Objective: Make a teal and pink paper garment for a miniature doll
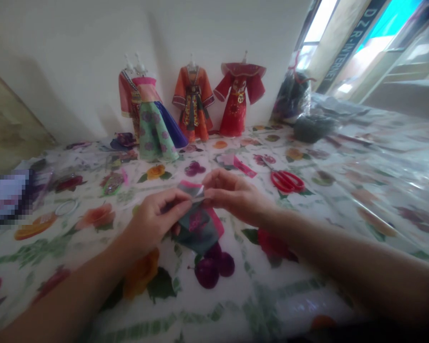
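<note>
While left hand (158,214) and right hand (234,194) on cloth (200,236), "DZR-INTERNET" on strip (353,42).

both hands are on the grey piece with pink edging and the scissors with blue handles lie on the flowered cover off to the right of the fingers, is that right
The handles are wrong: the head view shows the scissors with red handles. They do lie right of the fingers, and the left hand and right hand both hold the grey piece.
</note>
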Motion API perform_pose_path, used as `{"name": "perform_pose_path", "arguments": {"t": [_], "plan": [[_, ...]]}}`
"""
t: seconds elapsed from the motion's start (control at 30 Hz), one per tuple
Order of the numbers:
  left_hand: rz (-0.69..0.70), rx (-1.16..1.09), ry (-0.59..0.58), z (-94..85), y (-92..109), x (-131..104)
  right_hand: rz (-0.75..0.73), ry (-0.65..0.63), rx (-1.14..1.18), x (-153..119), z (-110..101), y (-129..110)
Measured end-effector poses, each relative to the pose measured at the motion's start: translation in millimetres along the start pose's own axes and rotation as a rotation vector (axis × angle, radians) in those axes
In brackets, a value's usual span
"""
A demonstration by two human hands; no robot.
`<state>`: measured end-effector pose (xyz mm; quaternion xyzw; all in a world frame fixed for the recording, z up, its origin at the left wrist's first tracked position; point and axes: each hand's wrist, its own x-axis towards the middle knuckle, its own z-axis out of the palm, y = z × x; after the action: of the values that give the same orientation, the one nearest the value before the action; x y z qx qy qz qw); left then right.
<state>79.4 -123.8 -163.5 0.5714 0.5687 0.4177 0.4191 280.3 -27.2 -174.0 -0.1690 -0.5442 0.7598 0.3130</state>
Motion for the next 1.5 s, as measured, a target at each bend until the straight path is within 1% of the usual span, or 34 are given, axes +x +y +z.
{"name": "perform_pose_path", "arguments": {"t": [0.23,0.47,0.7,1.07,1.3,1.5], "plan": [[-0.025,0.004,0.022,-0.4,0.6,0.8,-0.003,-0.024,-0.068,-1.6,1.6,-3.2],[-0.031,-0.033,0.061,0.8,-2.1,1.7,0.0,-0.033,-0.046,-2.9,1.2,-3.1],[-0.055,-0.09,0.063,2.0,-3.4,2.2,-0.02,-0.034,0.0,-0.6,-1.1,2.1],[-0.1,-0.088,0.082,4.5,1.5,0.8,-0.061,-0.057,-0.029,-2.0,2.5,4.7],[-0.102,-0.086,0.092,7.9,6.5,-0.1,-0.063,-0.053,-0.03,-2.1,4.6,7.2],[-0.077,-0.056,0.105,7.5,2.9,-0.2,-0.03,-0.048,-0.043,-2.2,4.6,8.7]]}}
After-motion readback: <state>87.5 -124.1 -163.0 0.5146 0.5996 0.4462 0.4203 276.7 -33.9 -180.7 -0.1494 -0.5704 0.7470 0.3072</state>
